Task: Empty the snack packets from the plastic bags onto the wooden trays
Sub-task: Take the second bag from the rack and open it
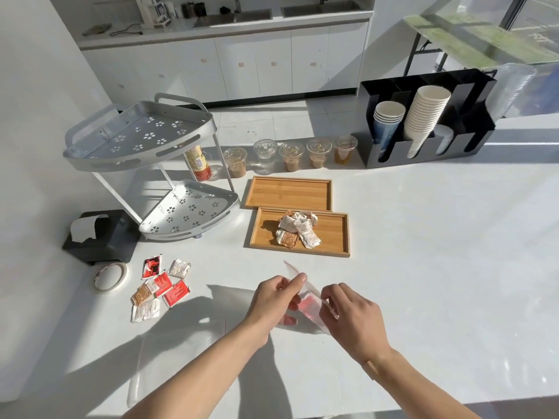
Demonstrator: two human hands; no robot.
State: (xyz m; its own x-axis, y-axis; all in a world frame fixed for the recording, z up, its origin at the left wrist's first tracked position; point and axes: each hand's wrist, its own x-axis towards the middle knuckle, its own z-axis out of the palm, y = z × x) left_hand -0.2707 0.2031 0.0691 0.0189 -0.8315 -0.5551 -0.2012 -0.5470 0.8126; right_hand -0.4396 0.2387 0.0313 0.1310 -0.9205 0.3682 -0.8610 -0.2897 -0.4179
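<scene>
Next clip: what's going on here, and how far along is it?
A person is holding a clear plastic bag above the white table, left hand and right hand pinching its two sides; something red shows inside. The near wooden tray already holds a pile of snack packets, the far wooden tray holds none. More loose packets lie on the table to the left, beside a tape roll.

There is one camera, worn on the person's head. It looks forward and down over the white desk. The hands are close, low in the picture. Far off, at the top, is the kitchen counter. The wide lens bends the edges.
</scene>
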